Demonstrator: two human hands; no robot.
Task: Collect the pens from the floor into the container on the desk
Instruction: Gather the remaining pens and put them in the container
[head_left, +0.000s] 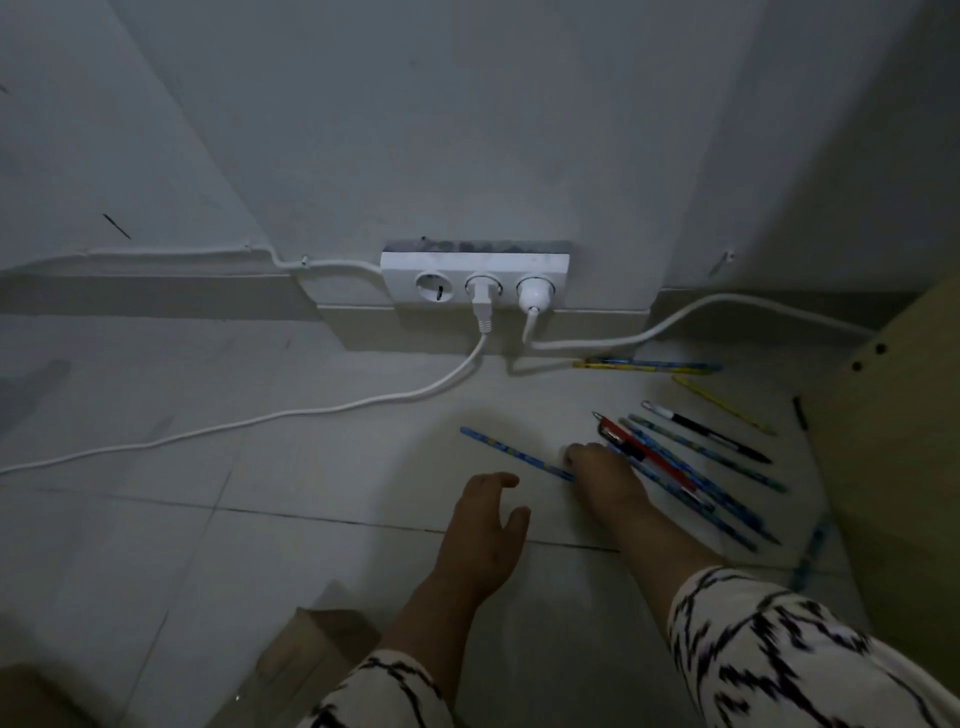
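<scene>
The collecting looks barely begun: the right hand (597, 470) reaches down onto a fan of pens (691, 467) on the floor tiles (260, 467), grip unclear, the left hand (485, 525) open and empty, no container in sight.

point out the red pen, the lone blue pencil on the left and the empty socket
red pen (655, 461), head view, middle of its red barrel
lone blue pencil (511, 453), head view, mid-shaft, left of the right hand
empty socket (435, 287), head view, centre of the leftmost outlet
</scene>
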